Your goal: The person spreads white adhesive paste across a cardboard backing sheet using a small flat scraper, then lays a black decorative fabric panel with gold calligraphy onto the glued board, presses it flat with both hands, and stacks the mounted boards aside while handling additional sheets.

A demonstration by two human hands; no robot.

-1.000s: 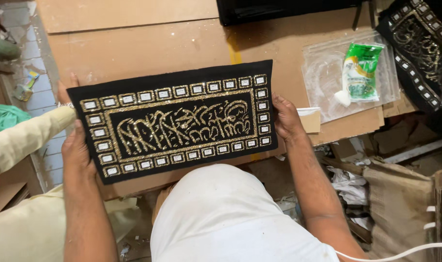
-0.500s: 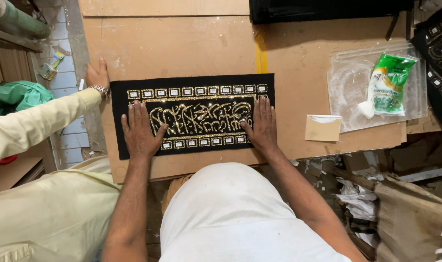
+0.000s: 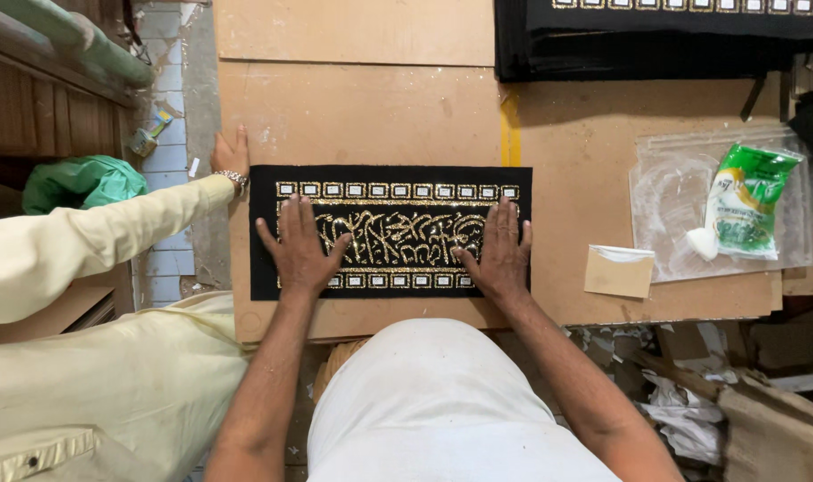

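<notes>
A black rectangular cloth panel [image 3: 390, 178] with gold glitter ornament and a border of small white squares lies flat on a brown board table [image 3: 371, 107]. My left hand [image 3: 299, 250] presses flat on its left part, fingers spread. My right hand [image 3: 503, 254] presses flat on its right part, fingers spread too. Neither hand holds anything. Another person's hand [image 3: 231, 156], with a metal wrist band and a cream sleeve, rests on the board just beyond the panel's upper left corner.
A small tan envelope [image 3: 619, 270] lies right of the panel. Farther right, a green and white packet [image 3: 746, 201] sits on clear plastic sheets [image 3: 665, 192]. Stacked black panels [image 3: 656, 40] lie at the back. Paper scraps [image 3: 692, 419] litter the floor at right.
My hands moved from the panel's side edges onto its face and now press it flat. The panel lies squarer on the board. The other person's hand came to its upper left corner.
</notes>
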